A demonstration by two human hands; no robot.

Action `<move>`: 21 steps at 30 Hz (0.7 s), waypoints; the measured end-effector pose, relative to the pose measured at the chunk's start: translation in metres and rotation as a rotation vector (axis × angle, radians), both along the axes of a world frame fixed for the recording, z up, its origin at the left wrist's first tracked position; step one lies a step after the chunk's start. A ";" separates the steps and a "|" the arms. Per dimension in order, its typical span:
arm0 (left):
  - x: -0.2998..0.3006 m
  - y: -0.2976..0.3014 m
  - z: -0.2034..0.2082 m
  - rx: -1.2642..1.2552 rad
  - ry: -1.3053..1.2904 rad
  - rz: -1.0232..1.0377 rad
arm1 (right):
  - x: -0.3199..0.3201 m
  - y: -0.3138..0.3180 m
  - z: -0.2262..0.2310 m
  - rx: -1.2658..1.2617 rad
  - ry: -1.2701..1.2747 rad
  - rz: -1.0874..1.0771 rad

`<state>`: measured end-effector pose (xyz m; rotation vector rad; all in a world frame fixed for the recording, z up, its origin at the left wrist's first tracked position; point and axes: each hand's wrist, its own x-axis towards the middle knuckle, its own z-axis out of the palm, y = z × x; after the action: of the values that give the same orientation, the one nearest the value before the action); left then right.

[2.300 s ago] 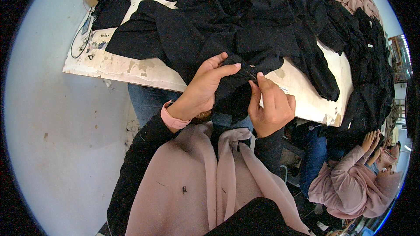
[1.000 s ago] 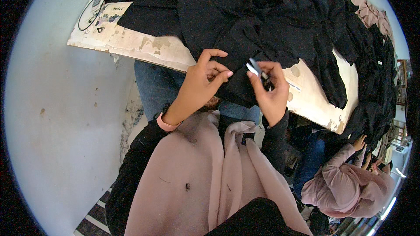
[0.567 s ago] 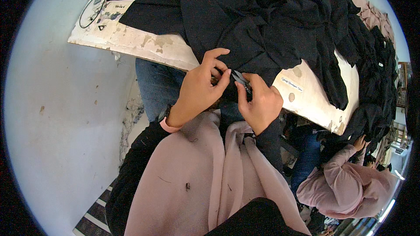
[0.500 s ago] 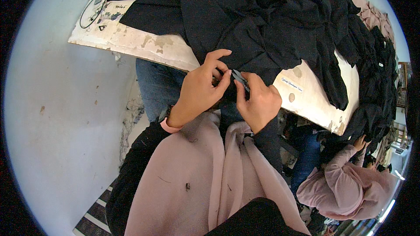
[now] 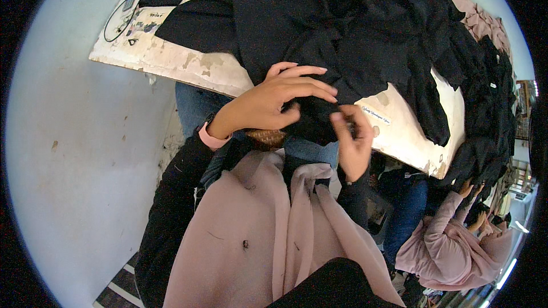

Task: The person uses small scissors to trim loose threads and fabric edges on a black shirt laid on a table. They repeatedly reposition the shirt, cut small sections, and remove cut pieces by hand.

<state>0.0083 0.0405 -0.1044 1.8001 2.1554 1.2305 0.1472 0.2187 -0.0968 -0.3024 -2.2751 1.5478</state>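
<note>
Black fabric (image 5: 285,28) lies in loose folds over the worktable, and part of it hangs over the near edge between my hands. My left hand (image 5: 268,100), with a pink band at the wrist, reaches over this hanging part. Its fingers are stretched out toward the right and the thumb is apart from them; it grips nothing. Close by on the right, my right hand (image 5: 357,142) is curled at the edge of the cloth, thumb and forefinger near each other. Motion blurs it, and a dark shape inside its fingers cannot be made out.
The worktable's pale, worn top (image 5: 165,51) shows along its near edge. A phone-like device (image 5: 130,1) with a black cable lies at the far left. Pinkish cloth (image 5: 485,20) is heaped at the far right. Another person (image 5: 451,245) in pink works with black cloth at the lower right.
The grey thread snips seen in my right hand no longer show. That hand has moved right and slightly down. My left hand has opened from a pinch and stretched out to the right.
</note>
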 end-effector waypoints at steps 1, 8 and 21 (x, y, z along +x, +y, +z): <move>0.001 0.004 0.000 0.021 -0.091 0.012 | 0.001 0.006 0.003 -0.142 0.000 -0.051; 0.012 0.029 0.009 0.134 -0.903 -0.005 | -0.008 0.020 0.020 -0.390 -0.018 -0.144; 0.018 0.030 0.020 0.138 -0.811 0.125 | 0.006 0.014 0.059 0.677 0.090 -0.092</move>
<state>0.0259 0.0709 -0.0841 0.9233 1.7343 1.7650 0.1527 0.2325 -0.0375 -0.1397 -2.5038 0.6611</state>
